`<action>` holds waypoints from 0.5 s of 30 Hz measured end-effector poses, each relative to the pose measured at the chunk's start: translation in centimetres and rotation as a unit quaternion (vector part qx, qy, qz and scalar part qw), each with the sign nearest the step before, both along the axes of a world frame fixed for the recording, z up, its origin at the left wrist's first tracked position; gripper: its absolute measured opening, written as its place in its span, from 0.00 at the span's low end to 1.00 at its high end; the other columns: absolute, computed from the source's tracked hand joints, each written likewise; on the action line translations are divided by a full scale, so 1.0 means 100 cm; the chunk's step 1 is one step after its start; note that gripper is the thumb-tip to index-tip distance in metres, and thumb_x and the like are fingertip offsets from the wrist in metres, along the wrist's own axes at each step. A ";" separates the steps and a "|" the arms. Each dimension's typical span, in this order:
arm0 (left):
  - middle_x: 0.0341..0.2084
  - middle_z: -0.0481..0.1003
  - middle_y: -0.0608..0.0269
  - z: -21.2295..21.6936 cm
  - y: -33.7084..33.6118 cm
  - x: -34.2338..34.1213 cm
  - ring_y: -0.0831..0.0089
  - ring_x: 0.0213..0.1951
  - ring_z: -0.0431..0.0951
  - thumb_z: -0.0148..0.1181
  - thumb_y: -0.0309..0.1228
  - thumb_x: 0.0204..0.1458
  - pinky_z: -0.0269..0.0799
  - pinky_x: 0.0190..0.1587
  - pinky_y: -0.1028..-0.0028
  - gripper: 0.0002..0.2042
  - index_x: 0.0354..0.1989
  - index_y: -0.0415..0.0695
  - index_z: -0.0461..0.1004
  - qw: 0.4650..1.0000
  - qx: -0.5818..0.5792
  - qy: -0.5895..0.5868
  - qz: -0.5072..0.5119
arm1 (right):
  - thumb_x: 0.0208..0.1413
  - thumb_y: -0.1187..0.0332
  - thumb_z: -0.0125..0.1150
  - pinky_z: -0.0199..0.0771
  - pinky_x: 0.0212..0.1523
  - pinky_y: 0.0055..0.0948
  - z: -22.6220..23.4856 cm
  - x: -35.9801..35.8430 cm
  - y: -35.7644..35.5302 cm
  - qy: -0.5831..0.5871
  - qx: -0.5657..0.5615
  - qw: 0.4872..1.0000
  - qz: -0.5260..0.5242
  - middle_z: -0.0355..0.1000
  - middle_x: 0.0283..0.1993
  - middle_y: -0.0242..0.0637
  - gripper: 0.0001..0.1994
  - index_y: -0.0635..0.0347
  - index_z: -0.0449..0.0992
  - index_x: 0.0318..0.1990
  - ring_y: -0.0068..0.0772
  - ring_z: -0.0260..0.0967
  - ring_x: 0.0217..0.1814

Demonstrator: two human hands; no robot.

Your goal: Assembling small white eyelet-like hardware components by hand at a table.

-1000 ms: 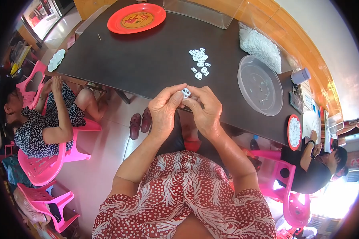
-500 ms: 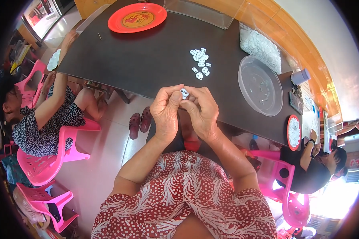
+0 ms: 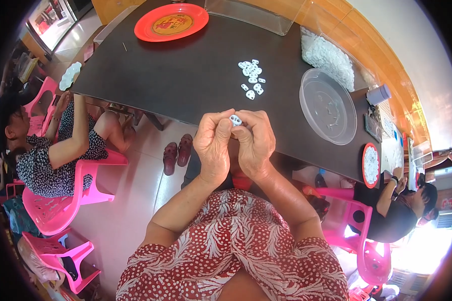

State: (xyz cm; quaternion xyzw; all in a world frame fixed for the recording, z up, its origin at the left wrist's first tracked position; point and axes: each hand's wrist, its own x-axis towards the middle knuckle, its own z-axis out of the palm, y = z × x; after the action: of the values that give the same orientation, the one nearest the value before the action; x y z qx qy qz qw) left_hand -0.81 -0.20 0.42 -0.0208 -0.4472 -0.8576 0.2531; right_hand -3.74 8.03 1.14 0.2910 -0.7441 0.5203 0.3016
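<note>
Just past the table's near edge, a small white plastic piece with two dark holes (image 3: 235, 120) is pinched between my two hands. Thumb and bent fingers of my left hand (image 3: 214, 143) close on it from the left. From the other side, the thumb and fingertips of my right hand (image 3: 256, 140) press on it, so the fingertips of both hands nearly meet. Beyond my hands lies a loose pile of similar white pieces (image 3: 251, 70) on the dark table (image 3: 186, 80), with a few scattered toward me.
A red oval tray (image 3: 155, 32) sits far left. On the right are a bag of white pieces (image 3: 331, 57), a round clear lid (image 3: 326, 110), a grey cup (image 3: 379, 94) and a red-rimmed dish (image 3: 370, 165). People sit at both sides on pink chairs (image 3: 80, 185).
The white piece has been turned in my fingertips and sits slightly farther right. Both hands keep hold of it. The person at left has drawn one hand back from the table.
</note>
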 end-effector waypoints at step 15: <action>0.29 0.68 0.71 -0.008 0.009 -0.002 0.86 0.31 0.64 0.51 0.36 0.59 0.63 0.35 0.84 0.12 0.37 0.37 0.69 0.997 -0.040 0.024 0.058 | 0.39 0.82 0.63 0.66 0.25 0.29 -0.004 -0.009 0.000 0.107 0.016 0.994 0.002 0.69 0.32 0.41 0.16 0.66 0.70 0.38 0.37 0.64 0.28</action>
State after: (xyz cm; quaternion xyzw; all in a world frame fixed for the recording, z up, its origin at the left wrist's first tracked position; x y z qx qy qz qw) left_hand -1.04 0.66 -0.41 -0.0250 -0.4756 -0.8221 0.3122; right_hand -4.68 8.01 0.71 0.3515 -0.7153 0.4744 0.3739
